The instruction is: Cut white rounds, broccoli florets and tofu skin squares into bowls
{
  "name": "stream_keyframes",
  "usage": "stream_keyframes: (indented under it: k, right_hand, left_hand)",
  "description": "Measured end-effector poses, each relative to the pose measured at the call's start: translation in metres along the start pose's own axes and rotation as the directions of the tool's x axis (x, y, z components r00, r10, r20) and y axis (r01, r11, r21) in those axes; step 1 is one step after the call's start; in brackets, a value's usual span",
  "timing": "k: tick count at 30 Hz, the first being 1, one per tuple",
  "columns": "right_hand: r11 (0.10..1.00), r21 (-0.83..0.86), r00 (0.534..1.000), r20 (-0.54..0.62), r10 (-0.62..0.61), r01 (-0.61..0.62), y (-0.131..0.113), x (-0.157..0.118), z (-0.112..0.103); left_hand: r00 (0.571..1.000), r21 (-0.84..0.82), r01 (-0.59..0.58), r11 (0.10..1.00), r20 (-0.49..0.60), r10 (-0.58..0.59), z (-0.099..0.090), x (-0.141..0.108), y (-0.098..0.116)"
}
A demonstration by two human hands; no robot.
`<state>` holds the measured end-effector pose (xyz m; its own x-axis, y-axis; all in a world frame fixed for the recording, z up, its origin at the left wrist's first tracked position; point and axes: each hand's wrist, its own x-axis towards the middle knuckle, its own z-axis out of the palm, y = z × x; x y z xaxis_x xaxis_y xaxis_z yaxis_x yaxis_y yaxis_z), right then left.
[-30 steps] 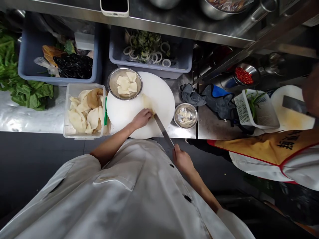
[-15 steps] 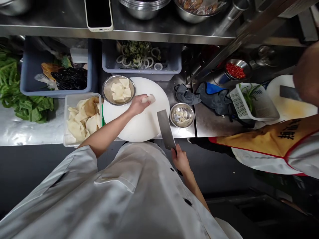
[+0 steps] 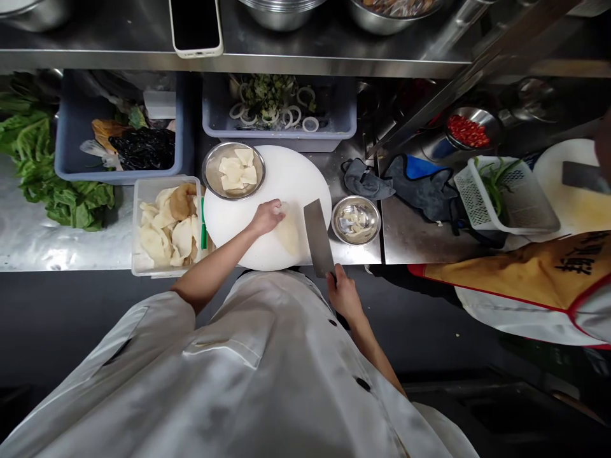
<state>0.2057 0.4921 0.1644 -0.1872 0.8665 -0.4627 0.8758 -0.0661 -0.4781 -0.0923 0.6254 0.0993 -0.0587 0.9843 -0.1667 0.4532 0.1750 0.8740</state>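
A round white cutting board lies on the steel counter in front of me. Over its middle, my left hand has its fingers curled round a small whitish, translucent piece, partly hidden. Just below those fingers a thin, pale yellowish slice lies flat on the board. My right hand grips the handle of a cleaver, whose broad blade reaches over the board's right edge. A steel bowl of pale cut pieces stands on the board's upper left.
Left of the board is a clear tub of pale slices; right of it, a small steel bowl with scraps. Blue bins stand behind, under a steel shelf. A co-worker's apron shows at right, near a white basket.
My left hand has come down and nearer on the board. A pale slice now shows flat below it. The cleaver stays at the right edge; the whole view has shifted slightly.
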Motion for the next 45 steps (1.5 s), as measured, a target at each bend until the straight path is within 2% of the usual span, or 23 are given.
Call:
stream_keyframes:
  k: [3,7,9,11,13,15,16,17,19,22,25,27,30,33,35,40,43,45]
  right_hand:
    - [0.996,-0.083,0.999,0.029,-0.014,0.017,-0.011,0.007,-0.003]
    - [0.993,-0.12,0.999,0.033,0.004,0.0,-0.022,0.013,-0.005]
    - [0.995,-0.105,1.0,0.018,0.004,-0.002,-0.023,0.014,-0.005]
    - [0.997,-0.077,1.0,-0.013,0.001,-0.001,-0.019,0.014,-0.006]
    - [0.999,-0.042,0.999,-0.047,0.01,-0.012,-0.014,0.014,-0.008]
    - [0.999,0.0,0.997,-0.062,0.041,-0.041,-0.007,0.014,-0.011]
    - [0.998,0.017,0.996,-0.067,0.056,-0.055,-0.003,0.014,-0.013]
    - [0.997,0.029,0.995,-0.073,0.069,-0.067,0.0,0.014,-0.015]
    - [0.996,0.036,0.992,-0.097,0.081,-0.078,0.006,0.013,-0.018]
    - [0.996,0.034,0.988,-0.13,0.088,-0.084,0.011,0.011,-0.022]
    - [0.995,0.049,0.987,-0.131,0.089,-0.083,0.012,0.008,-0.023]
    - [0.995,0.053,0.99,-0.116,0.084,-0.079,0.011,0.008,-0.023]
    - [0.998,0.028,0.992,-0.113,0.055,-0.052,0.007,0.009,-0.023]
    - [0.999,0.034,0.995,-0.09,0.037,-0.034,0.002,0.014,-0.023]
    - [0.998,0.057,0.997,-0.07,0.042,-0.038,0.0,0.017,-0.024]
    - [0.997,0.074,0.996,-0.076,0.042,-0.036,-0.002,0.022,-0.029]
    - [0.996,0.08,0.994,-0.098,0.045,-0.037,-0.001,0.021,-0.03]
    - [0.996,0.081,0.993,-0.115,0.039,-0.03,0.0,0.019,-0.029]
  left_hand:
    - [0.983,0.331,-0.184,0.925,0.06,0.173,-0.005,-0.002,-0.004]
    - [0.972,0.528,-0.216,0.822,0.039,0.231,-0.004,-0.009,-0.008]
    - [0.958,0.58,-0.281,0.765,0.126,0.257,-0.005,-0.005,-0.006]
    - [0.906,0.581,-0.423,0.695,0.3,0.299,-0.011,0.009,0.0]
    - [0.811,0.522,-0.572,0.633,0.477,0.339,-0.018,0.031,0.01]
    - [0.736,0.461,-0.657,0.596,0.561,0.378,-0.019,0.051,0.023]
    - [0.725,0.455,-0.672,0.584,0.565,0.395,-0.016,0.057,0.029]
    - [0.735,0.474,-0.667,0.575,0.542,0.407,-0.01,0.058,0.034]
    - [0.805,0.562,-0.593,0.576,0.439,0.399,0.012,0.048,0.04]
    - [0.91,0.676,-0.403,0.616,0.229,0.345,0.053,0.011,0.037]
    - [0.942,0.692,-0.296,0.659,0.095,0.323,0.074,-0.021,0.027]
    - [0.939,0.674,-0.313,0.669,0.114,0.325,0.071,-0.029,0.023]
    - [0.922,0.652,-0.373,0.66,0.184,0.339,0.05,-0.031,0.019]
    - [0.931,0.699,-0.342,0.628,0.16,0.329,0.032,-0.028,0.017]
    - [0.937,0.725,-0.324,0.607,0.161,0.309,0.027,-0.025,0.017]
    - [0.943,0.74,-0.328,0.587,0.223,0.246,0.042,-0.009,0.022]
    - [0.963,0.786,-0.25,0.565,0.14,0.23,0.058,-0.001,0.029]
    - [0.972,0.787,-0.177,0.591,0.046,0.229,0.066,0.003,0.033]
